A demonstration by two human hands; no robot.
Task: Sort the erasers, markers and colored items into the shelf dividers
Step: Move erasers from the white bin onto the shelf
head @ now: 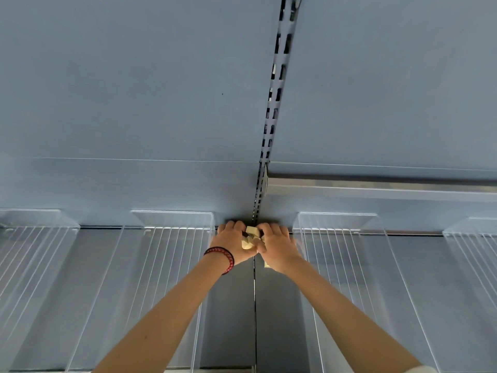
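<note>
Left hand (pixel 233 242) and right hand (pixel 280 247) flank erasers (pixel 250 239) between dividers (pixel 172 220)

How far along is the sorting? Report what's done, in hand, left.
Done: nothing shows as sorted; no items are visible in the lanes beside the clear dividers. In hand: left hand and right hand grip pale cream blocks, likely erasers, at the back of the shelf. Left: no markers or colored items are in view, so the remainder cannot be judged.

Open lane between clear dividers (pixel 161 265), back panel (pixel 134 117) closing its far end; slotted upright (pixel 277 76) above
</note>
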